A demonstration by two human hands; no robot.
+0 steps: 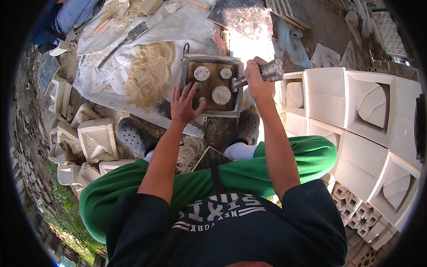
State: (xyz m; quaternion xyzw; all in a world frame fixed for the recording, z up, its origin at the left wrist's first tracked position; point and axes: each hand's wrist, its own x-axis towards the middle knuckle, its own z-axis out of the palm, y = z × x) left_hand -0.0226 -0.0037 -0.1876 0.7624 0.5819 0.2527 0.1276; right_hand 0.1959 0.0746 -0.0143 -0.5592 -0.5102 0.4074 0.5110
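In front of me stands a square metal-edged mould (218,114) filled with brown sand or mortar. Several round, pale-topped plugs of different sizes, such as the large plug (221,95), stand up out of the fill. Over the mould's left side lies my left hand (183,103), fingers spread, fingertips at the fill and beside a small plug (202,100). My right hand (258,79) is closed round a heavy grey metal bar (271,71) with a thick, lumpy end. The bar's other end is at the mould's right wall.
A sand heap (149,71) and a long-handled hammer (129,41) lie on white sheeting left of the mould. Pale cast blocks (97,139) are piled at left; stacked hollow blocks (327,84) form a wall at right. Another person's leg (73,15) shows at upper left.
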